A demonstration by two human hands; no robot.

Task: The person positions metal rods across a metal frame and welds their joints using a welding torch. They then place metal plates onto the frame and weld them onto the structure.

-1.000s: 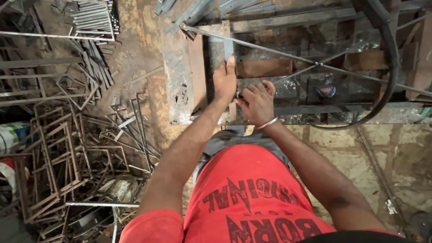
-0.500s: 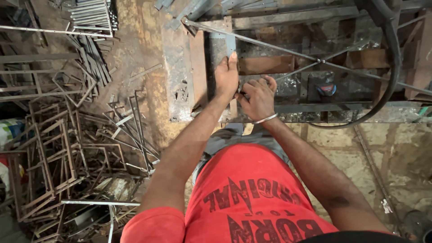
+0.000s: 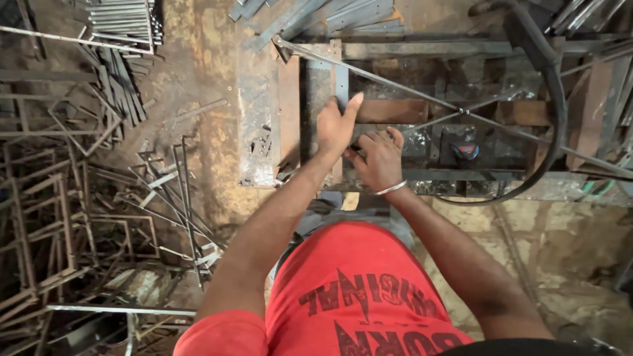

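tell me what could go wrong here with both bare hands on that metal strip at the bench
1. The left hand and right hand wear no gloves while pressing on the flat grey steel strip; its edges might cut fingers.
2. The thin diagonal metal rod crosses right beside the hands, so a slip may knock knuckles into it.
3. The pile of bent rusty wire frames lies on the floor to the left; stepping back there could mean tripping.

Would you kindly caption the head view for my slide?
Both hands, left hand and right hand, press a flat metal strip on a rusty workbench.
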